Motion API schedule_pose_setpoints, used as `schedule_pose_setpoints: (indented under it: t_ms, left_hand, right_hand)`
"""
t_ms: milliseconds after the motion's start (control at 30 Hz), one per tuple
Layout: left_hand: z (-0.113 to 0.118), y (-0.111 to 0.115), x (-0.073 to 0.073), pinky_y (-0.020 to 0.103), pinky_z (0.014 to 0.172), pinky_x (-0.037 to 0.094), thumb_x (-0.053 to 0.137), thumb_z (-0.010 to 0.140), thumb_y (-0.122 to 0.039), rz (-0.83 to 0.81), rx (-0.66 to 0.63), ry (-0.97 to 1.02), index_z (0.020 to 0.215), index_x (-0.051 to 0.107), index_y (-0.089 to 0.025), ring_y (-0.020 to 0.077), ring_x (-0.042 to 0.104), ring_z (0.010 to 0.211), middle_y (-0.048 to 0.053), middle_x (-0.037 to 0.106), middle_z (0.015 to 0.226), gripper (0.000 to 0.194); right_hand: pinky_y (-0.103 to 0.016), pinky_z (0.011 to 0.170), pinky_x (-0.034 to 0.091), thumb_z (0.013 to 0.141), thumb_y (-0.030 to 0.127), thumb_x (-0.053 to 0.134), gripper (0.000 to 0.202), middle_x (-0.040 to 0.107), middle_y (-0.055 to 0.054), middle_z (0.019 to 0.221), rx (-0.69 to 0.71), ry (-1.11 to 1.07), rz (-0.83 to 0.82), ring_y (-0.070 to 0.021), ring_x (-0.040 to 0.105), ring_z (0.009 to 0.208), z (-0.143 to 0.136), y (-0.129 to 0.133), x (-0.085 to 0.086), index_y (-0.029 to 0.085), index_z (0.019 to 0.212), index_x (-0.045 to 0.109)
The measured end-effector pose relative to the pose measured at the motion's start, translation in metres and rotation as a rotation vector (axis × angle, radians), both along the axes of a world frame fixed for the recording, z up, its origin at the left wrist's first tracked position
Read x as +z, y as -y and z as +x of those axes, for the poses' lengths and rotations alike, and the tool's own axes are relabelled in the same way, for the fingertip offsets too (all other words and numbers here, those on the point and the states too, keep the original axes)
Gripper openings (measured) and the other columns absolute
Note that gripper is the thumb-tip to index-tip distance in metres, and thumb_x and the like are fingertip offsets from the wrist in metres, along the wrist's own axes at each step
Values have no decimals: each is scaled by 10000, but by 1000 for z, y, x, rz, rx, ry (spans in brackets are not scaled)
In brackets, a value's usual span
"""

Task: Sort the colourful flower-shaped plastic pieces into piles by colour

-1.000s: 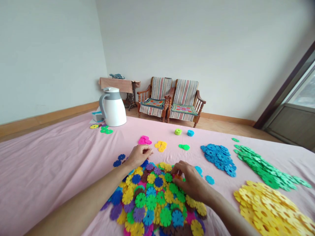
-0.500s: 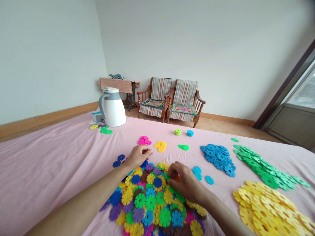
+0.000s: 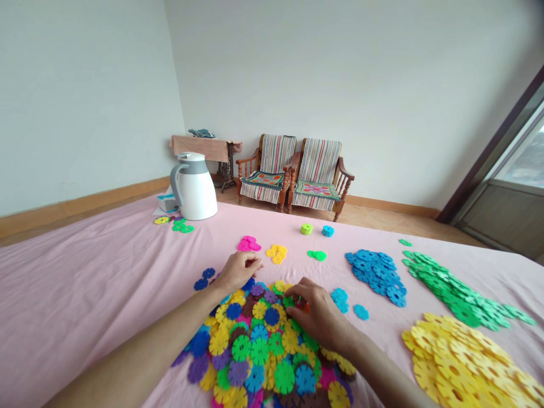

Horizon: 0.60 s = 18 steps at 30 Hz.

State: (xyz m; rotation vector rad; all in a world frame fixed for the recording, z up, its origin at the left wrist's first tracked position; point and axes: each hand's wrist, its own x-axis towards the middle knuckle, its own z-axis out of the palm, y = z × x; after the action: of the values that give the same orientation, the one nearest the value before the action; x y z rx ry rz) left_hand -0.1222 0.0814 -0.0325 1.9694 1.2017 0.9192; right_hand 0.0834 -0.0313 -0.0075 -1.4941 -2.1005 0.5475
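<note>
A heap of mixed coloured notched discs (image 3: pixel 259 351) lies on the pink cloth in front of me. My left hand (image 3: pixel 240 270) hovers at the heap's far left edge with its fingers curled together; whatever they might hold is hidden. On the far right part of the heap, my right hand (image 3: pixel 312 309) has its thumb and fingers apart, touching or just above the discs. Small groups of pink discs (image 3: pixel 249 243) and yellow-orange discs (image 3: pixel 277 253) lie beyond my left hand. Dark blue discs (image 3: pixel 204 279) are left of it.
Piles of blue (image 3: pixel 376 275), green (image 3: pixel 450 289) and yellow discs (image 3: pixel 463 357) spread on the right of the pink cloth (image 3: pixel 106 272). A white jug (image 3: pixel 196 190) stands at the back left. Two wooden chairs (image 3: pixel 317 181) are behind the cloth's far edge.
My right hand has shifted slightly left, and its thumb and fingers are a little further apart. My left hand has stayed in place.
</note>
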Motion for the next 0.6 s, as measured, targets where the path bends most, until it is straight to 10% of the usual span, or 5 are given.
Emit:
schedule_pose_setpoints:
  t_ms: [600]
  left_hand:
    - [1, 4, 5, 220, 512, 445, 493, 789, -390, 0, -10, 6, 645, 606, -151, 145, 584, 517, 10, 618, 544, 302]
  right_hand:
    - [-265, 700, 399, 728, 196, 631, 170, 537, -16, 877, 17, 30, 46, -159, 518, 822, 0, 2, 6, 206, 874, 545]
